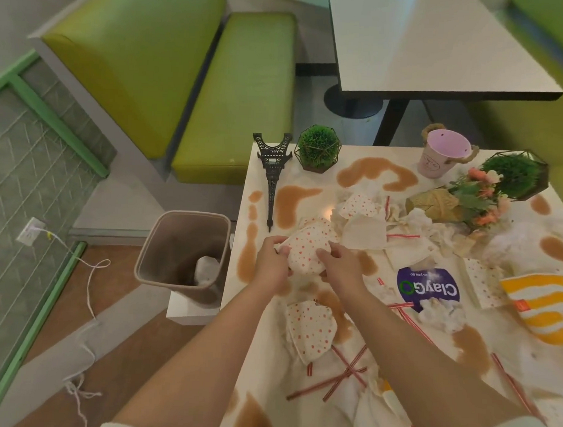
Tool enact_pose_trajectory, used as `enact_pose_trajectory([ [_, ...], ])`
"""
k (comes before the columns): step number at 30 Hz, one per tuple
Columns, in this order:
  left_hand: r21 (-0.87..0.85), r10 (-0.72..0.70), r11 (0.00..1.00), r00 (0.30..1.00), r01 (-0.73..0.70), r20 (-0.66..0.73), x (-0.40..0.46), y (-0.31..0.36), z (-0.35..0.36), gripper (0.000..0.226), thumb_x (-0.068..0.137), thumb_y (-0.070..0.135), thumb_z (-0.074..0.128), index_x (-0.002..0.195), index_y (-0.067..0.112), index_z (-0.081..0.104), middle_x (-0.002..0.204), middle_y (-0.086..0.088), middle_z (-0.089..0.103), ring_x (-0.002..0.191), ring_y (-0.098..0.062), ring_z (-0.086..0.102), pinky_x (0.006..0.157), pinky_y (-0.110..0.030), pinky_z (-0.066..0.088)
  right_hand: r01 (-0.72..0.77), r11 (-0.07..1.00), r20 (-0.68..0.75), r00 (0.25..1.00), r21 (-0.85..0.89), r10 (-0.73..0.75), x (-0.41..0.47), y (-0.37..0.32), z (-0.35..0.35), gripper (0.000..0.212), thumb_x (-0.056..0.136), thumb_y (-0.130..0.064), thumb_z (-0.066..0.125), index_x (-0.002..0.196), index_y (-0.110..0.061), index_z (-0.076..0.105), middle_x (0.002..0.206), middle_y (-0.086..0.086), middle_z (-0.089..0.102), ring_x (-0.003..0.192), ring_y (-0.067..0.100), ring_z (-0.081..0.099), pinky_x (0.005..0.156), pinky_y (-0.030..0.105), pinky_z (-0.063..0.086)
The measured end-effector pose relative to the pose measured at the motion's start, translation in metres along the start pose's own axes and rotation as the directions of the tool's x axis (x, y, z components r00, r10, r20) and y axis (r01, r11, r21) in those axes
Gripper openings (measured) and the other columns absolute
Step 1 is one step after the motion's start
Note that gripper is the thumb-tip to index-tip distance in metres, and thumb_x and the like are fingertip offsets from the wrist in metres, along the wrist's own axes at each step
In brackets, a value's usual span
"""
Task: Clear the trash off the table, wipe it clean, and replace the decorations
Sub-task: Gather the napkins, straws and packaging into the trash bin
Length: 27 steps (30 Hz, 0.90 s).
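Spilled brown liquid and litter cover the white table (pixel 310 179). Left hand (pixel 271 264) and right hand (pixel 342 267) both grip a crumpled polka-dot wrapper (pixel 307 250) near the table's left edge. Trash-clearing step under way; next move likely carries it to the bin (pixel 181 251) just beside.

Both your bare forearms reach forward from the bottom of the view and converge ahead of you. Your left hand (pixel 271 264) has its fingers curled inward, its fingertips pinching what it holds from the left. Your right hand (pixel 342 266) sits just beside it, knuckles up, its fingers bent over the same bundle from the right. Light sleeve cuffs show at both elbows.
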<state>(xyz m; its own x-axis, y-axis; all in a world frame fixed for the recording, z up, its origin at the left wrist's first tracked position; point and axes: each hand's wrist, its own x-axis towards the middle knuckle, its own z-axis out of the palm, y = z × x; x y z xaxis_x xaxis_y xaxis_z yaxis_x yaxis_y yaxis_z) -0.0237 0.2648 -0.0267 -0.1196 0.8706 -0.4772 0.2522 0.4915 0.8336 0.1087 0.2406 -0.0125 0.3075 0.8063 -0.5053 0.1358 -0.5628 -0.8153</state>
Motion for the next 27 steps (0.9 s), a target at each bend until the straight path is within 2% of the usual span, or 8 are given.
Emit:
enact_pose_trajectory([
  [2, -0.035, 0.005, 0.999, 0.999, -0.006, -0.039, 0.000, -0.004, -0.015, 0.017, 0.103, 0.022, 0.042, 0.118, 0.025, 0.049, 0.116, -0.004, 0.059, 0.098, -0.021, 0.063, 0.075, -0.033, 0.059, 0.014, 1.000, 0.046, 0.999, -0.020, -0.013, -0.006, -0.005, 0.009, 0.032, 0.095, -0.027, 0.058, 0.123, -0.013, 0.059, 0.101, 0.002, 0.066, 0.085, 0.020, 0.062, 0.083, 0.039, 0.055],
  [5, -0.159, -0.021, 0.987, 0.995, 0.005, -0.097, -0.003, -0.014, -0.045, 0.021, 0.100, 0.020, 0.049, 0.121, 0.023, 0.050, 0.118, -0.005, 0.059, 0.106, -0.021, 0.061, 0.084, -0.039, 0.058, 0.018, 1.000, 0.070, 0.997, -0.013, -0.017, -0.015, -0.011, 0.031, 0.023, 0.091, -0.029, 0.065, 0.107, -0.013, 0.066, 0.102, 0.003, 0.069, 0.090, 0.022, 0.063, 0.081, 0.037, 0.055],
  [9, -0.131, -0.026, 0.991, 0.979, -0.001, -0.202, -0.002, -0.030, -0.081, 0.036, 0.097, 0.018, 0.056, 0.132, 0.018, 0.049, 0.123, -0.004, 0.060, 0.109, -0.019, 0.060, 0.090, -0.039, 0.055, 0.045, 0.999, 0.117, 0.992, -0.003, -0.044, -0.024, -0.020, 0.065, 0.010, 0.090, -0.025, 0.068, 0.082, -0.018, 0.068, 0.092, 0.006, 0.072, 0.083, 0.021, 0.066, 0.087, 0.039, 0.055],
  [13, -0.175, -0.065, 0.984, 0.962, 0.018, -0.266, 0.001, -0.049, -0.125, 0.047, 0.095, 0.012, 0.057, 0.139, 0.017, 0.043, 0.121, -0.001, 0.059, 0.106, -0.017, 0.058, 0.089, -0.035, 0.054, 0.088, 0.994, 0.152, 0.985, -0.059, -0.078, -0.031, -0.025, 0.118, 0.014, 0.087, -0.026, 0.071, 0.090, -0.013, 0.069, 0.089, 0.004, 0.071, 0.084, 0.024, 0.069, 0.086, 0.042, 0.056],
  [19, -0.025, -0.029, 0.999, 0.949, 0.023, -0.313, 0.008, -0.070, -0.179, 0.045, 0.095, 0.014, 0.056, 0.139, 0.019, 0.044, 0.131, -0.002, 0.052, 0.103, -0.010, 0.049, 0.085, -0.026, 0.039, 0.120, 0.978, 0.120, 0.988, -0.173, -0.100, -0.029, -0.041, 0.181, 0.016, 0.090, -0.026, 0.068, 0.094, -0.011, 0.068, 0.094, 0.005, 0.070, 0.083, 0.020, 0.066, 0.076, 0.034, 0.056],
  [22, 0.029, -0.012, 0.999, 0.955, 0.022, -0.297, 0.010, -0.076, -0.196, 0.042, 0.095, 0.015, 0.057, 0.135, 0.020, 0.048, 0.130, -0.002, 0.052, 0.103, -0.009, 0.049, 0.085, -0.023, 0.038, 0.159, 0.952, 0.141, 0.982, -0.262, -0.125, -0.030, -0.045, 0.204, 0.022, 0.096, -0.027, 0.059, 0.108, -0.012, 0.070, 0.100, 0.001, 0.068, 0.081, 0.014, 0.060, 0.064, 0.021, 0.044],
  [25, 0.078, 0.011, 0.997, 0.964, 0.010, -0.266, 0.012, -0.081, -0.203, 0.036, 0.096, 0.016, 0.055, 0.132, 0.020, 0.053, 0.128, -0.001, 0.053, 0.100, -0.009, 0.050, 0.083, -0.023, 0.039, 0.144, 0.948, 0.176, 0.980, -0.285, -0.096, -0.031, -0.040, 0.216, 0.037, 0.099, -0.027, 0.053, 0.133, -0.013, 0.058, 0.132, 0.003, 0.061, 0.114, 0.020, 0.059, 0.085, 0.020, 0.041],
  [27, 0.107, 0.018, 0.994, 0.973, 0.007, -0.230, 0.012, -0.085, -0.203, 0.033, 0.098, 0.016, 0.052, 0.130, 0.021, 0.055, 0.127, -0.001, 0.056, 0.101, -0.010, 0.052, 0.083, -0.023, 0.040, 0.121, 0.955, 0.184, 0.980, -0.269, -0.073, -0.035, -0.032, 0.217, 0.040, 0.098, -0.024, 0.053, 0.137, -0.013, 0.053, 0.136, 0.004, 0.057, 0.121, 0.021, 0.055, 0.093, 0.024, 0.040],
])
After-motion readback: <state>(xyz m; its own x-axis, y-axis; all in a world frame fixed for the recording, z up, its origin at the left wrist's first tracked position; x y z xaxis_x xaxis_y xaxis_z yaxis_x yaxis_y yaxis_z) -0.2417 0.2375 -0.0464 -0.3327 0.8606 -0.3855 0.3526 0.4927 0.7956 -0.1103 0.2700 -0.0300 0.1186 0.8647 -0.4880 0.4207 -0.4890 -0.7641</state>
